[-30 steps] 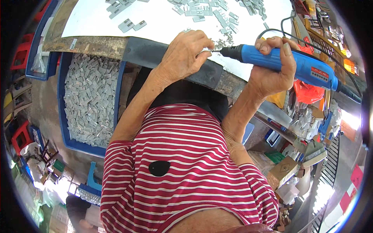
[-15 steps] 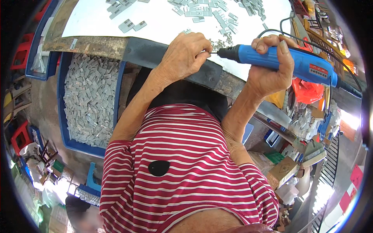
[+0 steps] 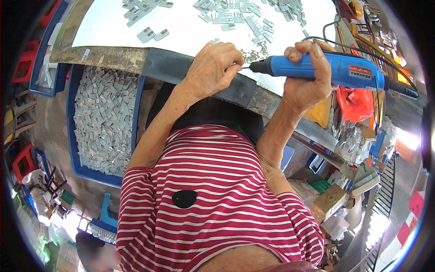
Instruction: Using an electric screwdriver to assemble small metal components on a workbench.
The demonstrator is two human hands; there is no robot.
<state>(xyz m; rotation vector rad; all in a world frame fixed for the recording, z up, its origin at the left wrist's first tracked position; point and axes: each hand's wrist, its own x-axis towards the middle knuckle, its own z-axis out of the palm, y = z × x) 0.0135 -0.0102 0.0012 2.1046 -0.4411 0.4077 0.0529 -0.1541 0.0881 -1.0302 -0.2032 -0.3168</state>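
A blue electric screwdriver (image 3: 333, 72) with a black nose lies level in the grip of my right hand (image 3: 308, 77), its thin bit pointing left. Thumb and fingers of my left hand (image 3: 213, 68) are pinched together right at the bit's tip, over the table's front edge. Whatever small piece they hold is hidden by the fingers. Just beyond the bit, a pile of tiny dark screws (image 3: 256, 52) lies on a white sheet (image 3: 190, 27). Several small grey flat parts (image 3: 229, 18) are spread farther back on the sheet.
A blue bin (image 3: 72, 149) full of grey parts stands below the table at left. The screwdriver's black cable (image 3: 362, 47) runs off to the right. A dark strip (image 3: 167, 65) covers the table's front edge. Red bags (image 3: 355, 104) and cardboard boxes (image 3: 333, 201) crowd the right side.
The screwdriver and my right hand have shifted slightly left and down, nearer my left hand. My left hand stays pinched at the bit's tip. The whole view has shifted slightly.
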